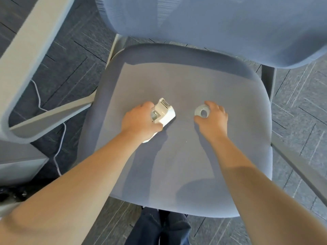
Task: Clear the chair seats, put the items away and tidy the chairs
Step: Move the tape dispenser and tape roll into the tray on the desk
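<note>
A grey-blue office chair seat (185,82) fills the middle of the head view. On it lies a white tape dispenser (163,112), and my left hand (139,121) is wrapped around its near end. To the right rests a small white roll of tape (202,111) with a hole in its middle. My right hand (214,119) curls around the roll, thumb below it and fingers above. Both items still touch the seat.
The chair's mesh backrest (221,23) rises behind the seat. Its armrests stand at the left (26,68) and right (300,165). A white cable (58,138) trails over the dark carpet floor at the left. My legs show below the seat's front edge.
</note>
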The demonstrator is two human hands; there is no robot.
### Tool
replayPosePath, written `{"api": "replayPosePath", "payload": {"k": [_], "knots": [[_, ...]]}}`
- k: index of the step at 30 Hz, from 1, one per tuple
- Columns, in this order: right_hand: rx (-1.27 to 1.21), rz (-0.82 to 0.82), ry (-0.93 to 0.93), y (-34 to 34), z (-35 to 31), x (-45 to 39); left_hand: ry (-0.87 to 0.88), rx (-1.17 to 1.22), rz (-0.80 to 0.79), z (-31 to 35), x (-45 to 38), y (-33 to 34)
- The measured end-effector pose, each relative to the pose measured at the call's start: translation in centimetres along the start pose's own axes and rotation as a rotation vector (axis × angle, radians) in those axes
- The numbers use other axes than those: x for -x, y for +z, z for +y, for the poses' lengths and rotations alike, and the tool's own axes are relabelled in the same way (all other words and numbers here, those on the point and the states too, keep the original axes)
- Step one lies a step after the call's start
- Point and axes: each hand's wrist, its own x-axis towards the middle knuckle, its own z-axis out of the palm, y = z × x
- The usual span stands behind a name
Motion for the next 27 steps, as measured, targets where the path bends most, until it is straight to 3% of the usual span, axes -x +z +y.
{"api": "replayPosePath", "payload": {"k": [9,18,23,27], "knots": [[-0.219,-0.006,-0.151,-6.7,-6.1,6.0,-0.12,0.493,0.091,3.0,5.6,-6.5],[-0.324,-0.085,-0.465,-13.5,-15.7,15.5,-0.166,0.722,0.483,3.5,18.2,-18.2],[-0.296,-0.196,-0.692,-14.3,-21.3,23.2,-0.228,0.93,0.689,0.2,27.3,-23.0],[-0.279,-0.336,-0.827,-13.0,-25.6,29.9,-0.324,0.964,0.861,-3.7,34.7,-25.5]]}}
